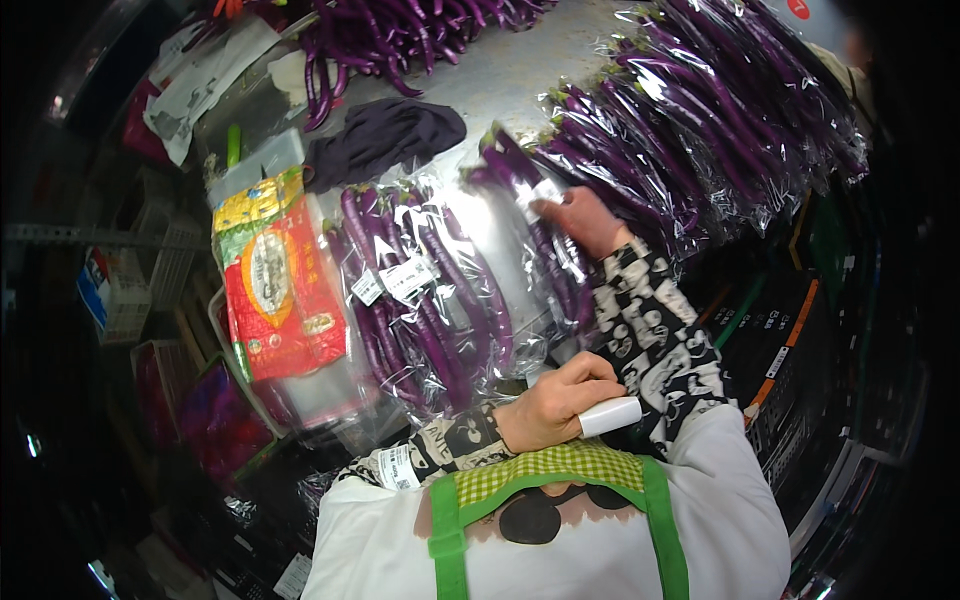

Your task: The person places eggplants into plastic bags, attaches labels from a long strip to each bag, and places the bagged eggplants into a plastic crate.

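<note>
My left hand (553, 402) is closed round a white roll of labels (610, 416), close in front of my chest. My right hand (588, 222) reaches further out, its fingers on a white label (543, 196) against a clear bag of long purple eggplants (547, 250). This bag is slightly blurred at its stem end. To its left lie more bagged eggplants (430, 330), with white labels (408, 278) on the plastic. A small printed label (399, 467) clings to my left sleeve.
Bagged eggplants (700, 110) are piled at the far right, loose eggplants (400, 35) at the back. A dark cloth (385, 140) and a red and yellow plastic package (280, 285) lie on the metal table (500, 100). Dark crates (780, 370) stand to the right.
</note>
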Demonstrator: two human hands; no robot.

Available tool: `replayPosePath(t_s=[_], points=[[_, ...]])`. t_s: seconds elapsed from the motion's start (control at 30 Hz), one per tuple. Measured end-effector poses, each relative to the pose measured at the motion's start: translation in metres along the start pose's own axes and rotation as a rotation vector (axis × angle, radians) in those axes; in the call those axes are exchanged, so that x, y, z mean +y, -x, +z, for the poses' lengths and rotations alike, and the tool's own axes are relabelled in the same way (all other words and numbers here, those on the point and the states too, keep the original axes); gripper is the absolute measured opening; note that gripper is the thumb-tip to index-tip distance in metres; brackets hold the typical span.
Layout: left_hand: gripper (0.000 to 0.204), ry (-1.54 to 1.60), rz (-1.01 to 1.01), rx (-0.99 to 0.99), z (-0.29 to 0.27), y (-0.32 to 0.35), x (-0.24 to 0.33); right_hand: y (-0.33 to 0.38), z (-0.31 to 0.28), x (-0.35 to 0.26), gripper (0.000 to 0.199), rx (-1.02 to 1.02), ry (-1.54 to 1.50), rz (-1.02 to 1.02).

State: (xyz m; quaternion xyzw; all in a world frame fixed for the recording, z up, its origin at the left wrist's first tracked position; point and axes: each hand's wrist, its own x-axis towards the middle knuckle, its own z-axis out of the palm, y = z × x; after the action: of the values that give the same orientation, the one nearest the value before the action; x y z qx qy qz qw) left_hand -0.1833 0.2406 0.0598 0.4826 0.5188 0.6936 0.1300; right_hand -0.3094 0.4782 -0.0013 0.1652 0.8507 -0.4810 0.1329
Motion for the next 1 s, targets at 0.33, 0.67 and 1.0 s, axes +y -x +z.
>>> replayPosePath(t_s=[0.33,0.67,1.0], points=[[0.043,0.118,0.293,-0.334,-0.016,-0.007,0.024,0.011,0.075,-0.154,0.038,-0.075,-0.461,-0.196],[0.032,-0.113,0.182,-0.034,-0.026,-0.015,0.01,0.045,0.137,-0.132,0.04,-0.071,0.618,-0.522],[0.028,-0.137,0.004,0.017,-0.021,-0.021,-0.014,0.056,-0.303,-0.092,0.049,1.293,1.47,-0.234]])
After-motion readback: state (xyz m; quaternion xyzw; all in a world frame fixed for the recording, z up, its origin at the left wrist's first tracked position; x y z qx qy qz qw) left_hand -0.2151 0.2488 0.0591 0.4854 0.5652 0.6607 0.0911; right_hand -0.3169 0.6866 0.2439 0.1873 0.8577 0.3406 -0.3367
